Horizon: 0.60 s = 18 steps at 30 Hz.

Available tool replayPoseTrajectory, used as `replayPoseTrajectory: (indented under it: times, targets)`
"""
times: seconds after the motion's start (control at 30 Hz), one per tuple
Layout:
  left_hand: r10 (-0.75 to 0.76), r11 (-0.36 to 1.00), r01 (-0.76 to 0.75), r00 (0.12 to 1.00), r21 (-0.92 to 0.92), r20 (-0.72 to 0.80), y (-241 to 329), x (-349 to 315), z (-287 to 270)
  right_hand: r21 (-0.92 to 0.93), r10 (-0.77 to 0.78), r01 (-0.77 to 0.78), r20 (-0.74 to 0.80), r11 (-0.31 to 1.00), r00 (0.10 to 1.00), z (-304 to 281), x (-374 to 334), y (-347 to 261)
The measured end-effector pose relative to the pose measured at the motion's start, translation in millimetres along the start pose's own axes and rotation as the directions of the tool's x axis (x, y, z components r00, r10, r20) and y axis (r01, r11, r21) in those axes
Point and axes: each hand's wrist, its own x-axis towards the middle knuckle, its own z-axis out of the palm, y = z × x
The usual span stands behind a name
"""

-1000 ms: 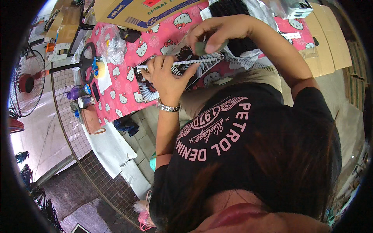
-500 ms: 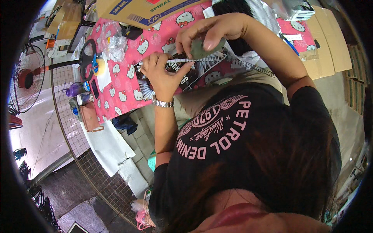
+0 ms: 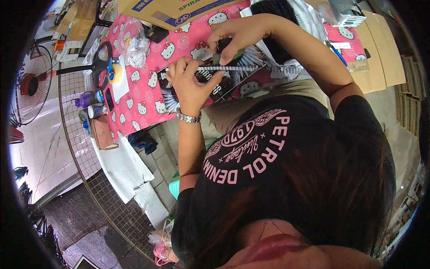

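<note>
A spiral notebook [image 3: 221,87] with a dark printed cover lies on the pink table, its coil edge facing away from me. My left hand [image 3: 190,83] grips the left part of that edge, thumb on the near side and fingers over the far side. A thin spiral coil [image 3: 286,70] runs along the edge and sticks out past the notebook's right end. My right hand [image 3: 239,38] is curled over the middle of the edge, thumb tip close to the coil. Beneath its thumb shows a dull green piece [image 3: 244,60], whose kind I cannot make out.
A cardboard box [image 3: 174,13] stands at the far edge. On the left are a clear plastic bag [image 3: 133,47], a tape roll [image 3: 116,74], scissors [image 3: 102,58] and a pink pouch [image 3: 104,132]. Black coils [image 3: 273,13] lie at the back right, beside a blue pen [image 3: 337,56].
My right hand has come down and slightly left against the notebook's edge with the green piece. The coil's free end, sagging before, now lies straighter in line with the edge. My left hand stays put.
</note>
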Motion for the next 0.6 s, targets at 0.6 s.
replayPoseTrajectory:
  times: [0.6]
  targets:
    - [-0.082,0.993,0.083,0.997,-0.083,0.014,5.1,0.3,2.6,0.668,-0.321,0.231,0.012,0.707,0.947,8.4,-1.7,2.7]
